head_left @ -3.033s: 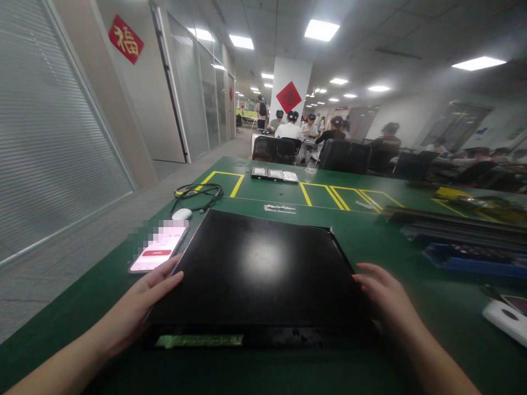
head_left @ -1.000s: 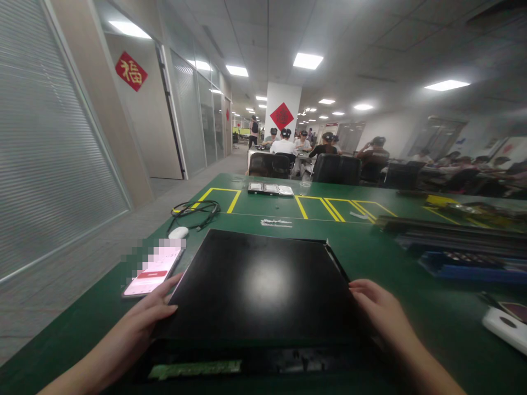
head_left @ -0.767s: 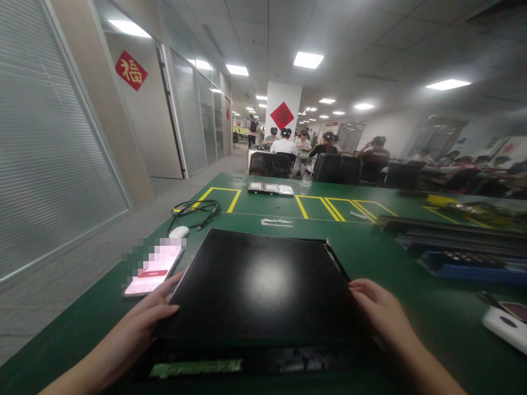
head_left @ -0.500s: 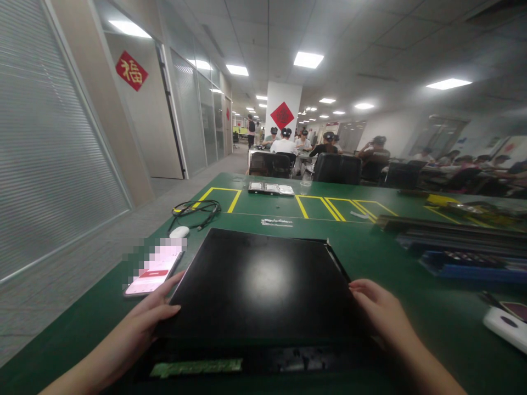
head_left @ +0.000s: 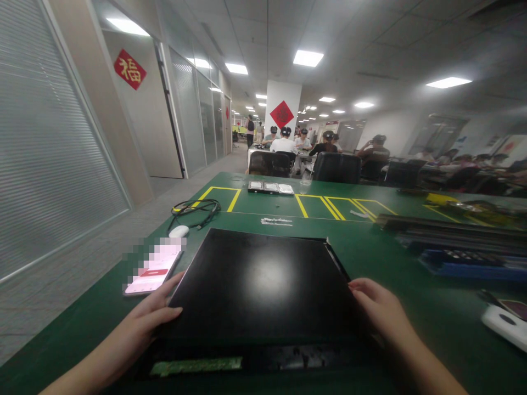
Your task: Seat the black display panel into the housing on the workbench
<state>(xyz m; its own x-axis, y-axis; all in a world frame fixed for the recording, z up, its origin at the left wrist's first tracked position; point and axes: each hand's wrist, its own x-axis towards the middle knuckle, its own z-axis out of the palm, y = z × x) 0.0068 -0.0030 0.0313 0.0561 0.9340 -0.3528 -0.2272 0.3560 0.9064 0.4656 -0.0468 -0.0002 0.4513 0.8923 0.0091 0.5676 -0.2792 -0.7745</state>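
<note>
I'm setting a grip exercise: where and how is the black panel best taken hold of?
Likely grip the black panel at its opposite side edges, coming from left and right: it is broad and flat, with the left hand and right hand at those edges.

**Legible text: one character**

Red diamond-shaped paper sign (head_left: 130, 69) on the pale flat door (head_left: 150, 129): reads 福, in gold. Second red diamond-shaped sign (head_left: 282, 114), on the white square pillar (head_left: 284, 91): dark marking, too indistinct to read. Smartphone with lit pink screen (head_left: 154, 273): partly pixelated; lettering illegible. Three flat silver-topped rectangular units (head_left: 270, 187): labels too small to read.
</note>
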